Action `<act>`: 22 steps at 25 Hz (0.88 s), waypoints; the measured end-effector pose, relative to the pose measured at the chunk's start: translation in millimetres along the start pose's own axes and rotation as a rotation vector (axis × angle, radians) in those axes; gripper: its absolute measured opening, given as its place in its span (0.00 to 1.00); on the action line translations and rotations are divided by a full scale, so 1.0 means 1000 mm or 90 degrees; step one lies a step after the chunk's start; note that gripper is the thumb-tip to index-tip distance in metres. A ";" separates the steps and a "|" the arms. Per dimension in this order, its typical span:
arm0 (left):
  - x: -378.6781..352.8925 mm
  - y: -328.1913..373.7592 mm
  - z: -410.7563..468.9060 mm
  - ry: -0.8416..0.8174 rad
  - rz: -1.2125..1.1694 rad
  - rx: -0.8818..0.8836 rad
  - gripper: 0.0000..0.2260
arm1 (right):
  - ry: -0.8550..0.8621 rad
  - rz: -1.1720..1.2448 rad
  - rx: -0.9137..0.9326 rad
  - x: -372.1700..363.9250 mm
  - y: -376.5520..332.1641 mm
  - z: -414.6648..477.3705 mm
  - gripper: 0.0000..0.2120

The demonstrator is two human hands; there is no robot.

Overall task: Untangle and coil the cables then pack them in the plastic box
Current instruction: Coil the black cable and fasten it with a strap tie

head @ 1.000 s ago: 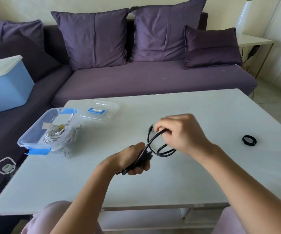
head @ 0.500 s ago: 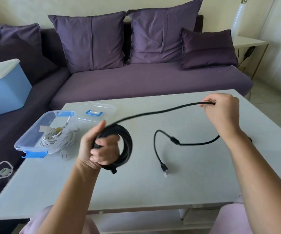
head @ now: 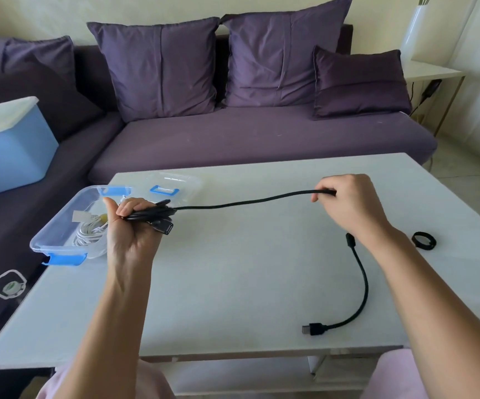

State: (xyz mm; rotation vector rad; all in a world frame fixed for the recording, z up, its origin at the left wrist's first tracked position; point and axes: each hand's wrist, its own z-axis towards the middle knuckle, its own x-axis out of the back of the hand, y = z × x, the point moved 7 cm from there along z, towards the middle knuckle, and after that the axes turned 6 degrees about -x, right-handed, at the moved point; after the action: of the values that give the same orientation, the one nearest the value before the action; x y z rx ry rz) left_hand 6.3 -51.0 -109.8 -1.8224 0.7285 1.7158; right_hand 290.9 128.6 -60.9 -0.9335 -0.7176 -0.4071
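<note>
Two cables, one plastic box (head: 59, 220), one lid (head: 185, 182). Left hand (head: 131, 230) is gripping the black cable (head: 247, 201) coils, fingers curled round them, by the box. Right hand (head: 348, 204) is pinching the stretched length. The plug end is trailing toward the table's (head: 233, 289) near edge. White cable (head: 89, 235) is lying coiled in the box, far-left corner.

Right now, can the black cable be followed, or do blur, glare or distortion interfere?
Head view: soft daylight, no harsh glare on the white table; black cable stands out clearly; wide-angle bowing curves the table edges; the clear lid nearly vanishes against the tabletop.
</note>
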 end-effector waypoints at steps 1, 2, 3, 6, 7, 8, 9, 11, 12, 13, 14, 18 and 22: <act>-0.002 0.006 -0.001 0.021 0.062 -0.056 0.22 | -0.022 -0.006 0.035 -0.004 -0.007 -0.003 0.12; -0.004 0.010 -0.003 0.039 0.152 -0.111 0.20 | -0.039 -0.009 0.076 -0.008 -0.017 -0.007 0.12; -0.006 0.014 -0.008 0.058 0.265 -0.162 0.19 | -0.052 -0.005 0.122 -0.012 -0.029 -0.013 0.11; -0.012 0.019 -0.026 0.112 0.601 -0.285 0.19 | -0.106 0.039 0.277 -0.027 -0.071 -0.040 0.12; -0.015 0.021 -0.030 0.124 0.691 -0.314 0.19 | -0.135 0.046 0.324 -0.033 -0.084 -0.051 0.12; -0.018 0.021 -0.031 0.121 0.779 -0.333 0.20 | -0.166 0.053 0.359 -0.039 -0.095 -0.062 0.13; -0.021 0.020 -0.032 0.107 0.883 -0.340 0.20 | -0.198 0.064 0.380 -0.044 -0.103 -0.071 0.12; -0.021 0.011 -0.026 0.056 1.119 -0.309 0.20 | -0.242 0.100 0.389 -0.047 -0.112 -0.082 0.12; -0.017 0.002 -0.023 0.022 1.210 -0.277 0.19 | -0.247 0.127 0.388 -0.044 -0.115 -0.085 0.12; -0.012 -0.009 -0.021 -0.012 1.276 -0.246 0.19 | -0.241 0.158 0.387 -0.039 -0.118 -0.086 0.12; -0.004 -0.021 -0.018 -0.044 1.330 -0.210 0.18 | -0.227 0.188 0.389 -0.032 -0.120 -0.086 0.12; 0.046 -0.069 -0.017 -0.150 1.541 0.144 0.16 | -0.178 0.244 0.379 -0.016 -0.120 -0.082 0.13; 0.084 -0.093 -0.055 -0.103 1.274 0.581 0.20 | -0.079 0.266 0.214 -0.006 -0.080 -0.048 0.12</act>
State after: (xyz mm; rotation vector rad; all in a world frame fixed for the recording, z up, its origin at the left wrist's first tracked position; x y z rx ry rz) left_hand 114.6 -25.8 -189.6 0.1834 3.0319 1.5245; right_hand 256.5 44.6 -37.4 -0.7665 -0.6575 0.1388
